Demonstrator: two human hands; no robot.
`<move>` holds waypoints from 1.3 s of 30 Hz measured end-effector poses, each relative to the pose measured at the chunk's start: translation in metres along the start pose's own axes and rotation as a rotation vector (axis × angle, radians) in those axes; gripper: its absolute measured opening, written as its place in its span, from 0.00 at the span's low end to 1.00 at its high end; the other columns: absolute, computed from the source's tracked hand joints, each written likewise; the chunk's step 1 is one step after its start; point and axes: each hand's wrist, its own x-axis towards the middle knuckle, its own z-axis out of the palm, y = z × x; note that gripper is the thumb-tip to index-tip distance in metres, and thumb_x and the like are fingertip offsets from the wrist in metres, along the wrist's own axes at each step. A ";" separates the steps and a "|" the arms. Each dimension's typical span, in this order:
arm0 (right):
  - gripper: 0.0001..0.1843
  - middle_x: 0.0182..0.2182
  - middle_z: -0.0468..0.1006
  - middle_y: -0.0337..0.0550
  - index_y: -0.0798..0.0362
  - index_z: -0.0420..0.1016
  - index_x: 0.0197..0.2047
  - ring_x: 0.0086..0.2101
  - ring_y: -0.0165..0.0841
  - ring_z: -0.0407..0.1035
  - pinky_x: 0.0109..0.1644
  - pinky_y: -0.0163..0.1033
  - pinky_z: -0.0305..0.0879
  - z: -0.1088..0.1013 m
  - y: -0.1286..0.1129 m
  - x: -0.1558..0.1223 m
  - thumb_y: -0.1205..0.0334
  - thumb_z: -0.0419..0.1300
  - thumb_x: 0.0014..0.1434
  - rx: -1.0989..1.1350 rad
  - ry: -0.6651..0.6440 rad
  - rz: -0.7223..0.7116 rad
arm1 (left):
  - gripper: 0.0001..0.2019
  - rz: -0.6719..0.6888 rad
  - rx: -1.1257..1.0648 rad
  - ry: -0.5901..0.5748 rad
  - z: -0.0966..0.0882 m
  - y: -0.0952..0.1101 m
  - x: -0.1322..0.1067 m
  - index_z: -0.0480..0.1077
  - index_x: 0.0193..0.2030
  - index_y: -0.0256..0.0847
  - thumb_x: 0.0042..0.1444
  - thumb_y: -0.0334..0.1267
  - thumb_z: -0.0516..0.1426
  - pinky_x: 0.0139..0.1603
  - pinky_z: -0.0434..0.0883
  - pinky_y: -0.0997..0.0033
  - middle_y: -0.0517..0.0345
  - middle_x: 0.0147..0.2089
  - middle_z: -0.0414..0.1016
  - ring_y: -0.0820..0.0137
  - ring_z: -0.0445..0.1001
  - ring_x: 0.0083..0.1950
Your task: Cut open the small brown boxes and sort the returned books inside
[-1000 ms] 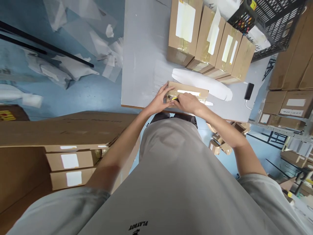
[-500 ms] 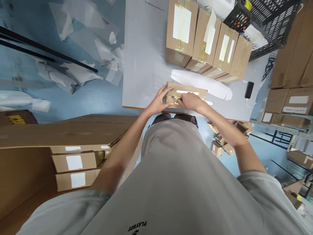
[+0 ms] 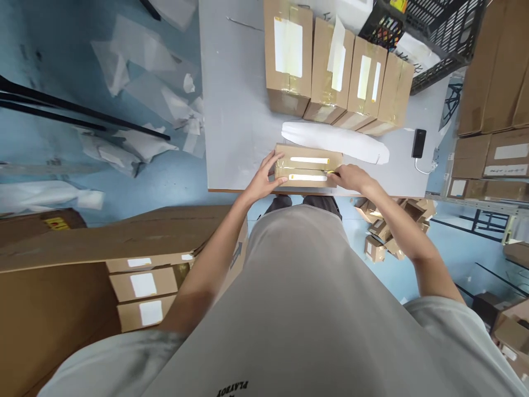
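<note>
A small cardboard box [image 3: 309, 169] with two white strips on top lies at the near edge of the grey table [image 3: 235, 110]. My left hand [image 3: 264, 179] rests on the box's left end, fingers curled over its top corner. My right hand [image 3: 352, 177] is at the box's right end, its fingers pinched on a small yellow tool [image 3: 331, 173] whose tip touches the box's top edge.
Several taped cardboard boxes [image 3: 289, 55] stand in a row behind, with a long white sheet [image 3: 334, 141] before them. A black phone [image 3: 419, 143] lies at the right, a black crate [image 3: 433, 33] beyond. Stacked boxes [image 3: 140, 284] sit at my left; paper scraps [image 3: 144, 94] litter the floor.
My right hand has slid with the yellow tool from the box's left end along its top to the right end. A second white strip now shows. My left hand stayed.
</note>
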 end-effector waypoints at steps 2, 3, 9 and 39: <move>0.35 0.51 0.90 0.68 0.56 0.89 0.56 0.53 0.58 0.84 0.54 0.50 0.75 0.002 0.013 -0.002 0.35 0.53 0.81 0.020 0.004 0.018 | 0.52 -0.014 -0.007 0.000 0.000 0.000 0.001 0.59 0.86 0.54 0.63 0.78 0.63 0.79 0.72 0.33 0.37 0.90 0.49 0.39 0.51 0.90; 0.35 0.50 0.90 0.68 0.56 0.90 0.55 0.53 0.58 0.85 0.54 0.50 0.75 0.002 0.020 -0.002 0.34 0.54 0.80 0.033 -0.006 0.036 | 0.52 -0.024 -0.013 0.005 0.001 -0.001 0.002 0.59 0.86 0.54 0.62 0.78 0.63 0.79 0.72 0.33 0.38 0.90 0.49 0.39 0.52 0.90; 0.31 0.48 0.92 0.60 0.53 0.90 0.58 0.50 0.53 0.86 0.49 0.45 0.71 0.003 0.061 0.001 0.41 0.52 0.82 0.060 -0.067 0.002 | 0.54 -0.096 -0.032 0.066 0.007 0.002 0.002 0.58 0.85 0.51 0.61 0.77 0.65 0.78 0.73 0.35 0.36 0.88 0.54 0.42 0.60 0.87; 0.25 0.55 0.90 0.50 0.49 0.85 0.62 0.52 0.47 0.82 0.57 0.44 0.72 0.146 0.181 0.110 0.43 0.54 0.81 0.761 0.169 -0.347 | 0.38 -0.082 0.616 0.169 0.119 0.083 0.135 0.75 0.74 0.53 0.60 0.62 0.69 0.90 0.45 0.29 0.45 0.80 0.72 0.39 0.56 0.89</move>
